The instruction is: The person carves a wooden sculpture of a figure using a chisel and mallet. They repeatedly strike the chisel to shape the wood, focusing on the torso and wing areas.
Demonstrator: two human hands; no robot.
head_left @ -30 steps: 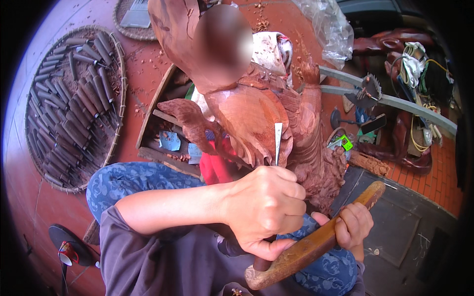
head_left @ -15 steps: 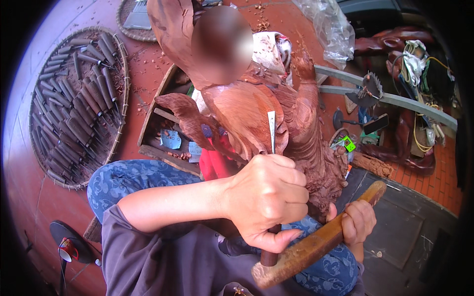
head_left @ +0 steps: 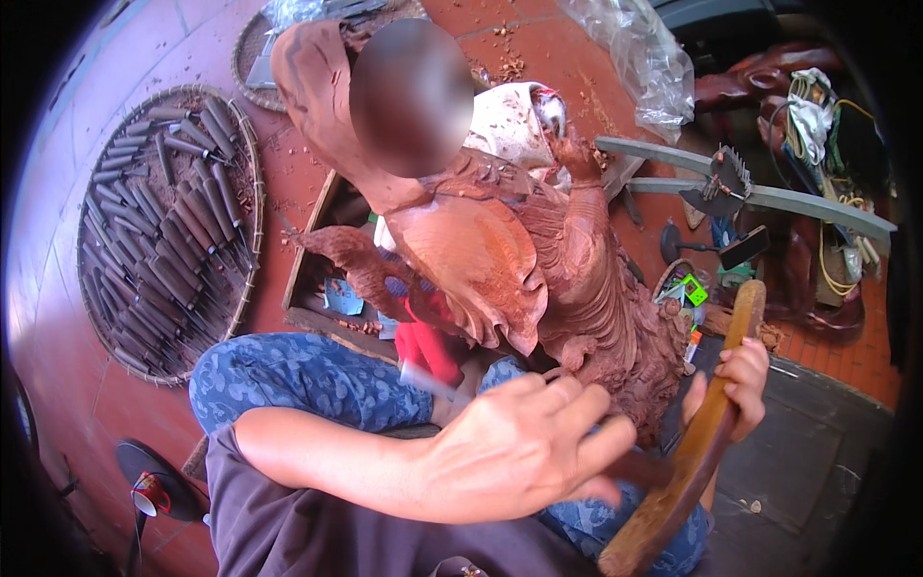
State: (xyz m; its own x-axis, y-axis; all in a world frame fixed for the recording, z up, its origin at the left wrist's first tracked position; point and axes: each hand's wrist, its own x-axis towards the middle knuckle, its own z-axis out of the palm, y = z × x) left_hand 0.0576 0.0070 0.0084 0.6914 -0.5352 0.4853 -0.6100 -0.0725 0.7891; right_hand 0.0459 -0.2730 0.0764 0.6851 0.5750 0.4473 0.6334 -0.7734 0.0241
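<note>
My left hand (head_left: pixel 529 442), blurred by motion, is closed around a wood chisel. Its pale metal blade (head_left: pixel 428 383) points to the left, and its dark handle (head_left: pixel 642 469) comes out toward the right. My right hand (head_left: pixel 745 380) grips a long, slightly curved wooden mallet (head_left: pixel 707 442), which slants from upper right to lower left. In front of my hands leans a large reddish wood carving (head_left: pixel 461 255) with carved folds and a smooth, paler area. The chisel blade is apart from that smooth area.
At the left lies a round woven tray (head_left: pixel 255 240) with many dark-handled chisels (head_left: pixel 173 260). Behind the carving is a wooden crate (head_left: pixel 308 260) with red cloth (head_left: pixel 423 351) near it. Grey metal bars (head_left: pixel 817 202) and a phone on a stand (head_left: pixel 742 247) are at the right.
The chisel has swung from upright against the carving to pointing left, away from it. My right hand has lifted the mallet up and to the right, and it now stands steeper.
</note>
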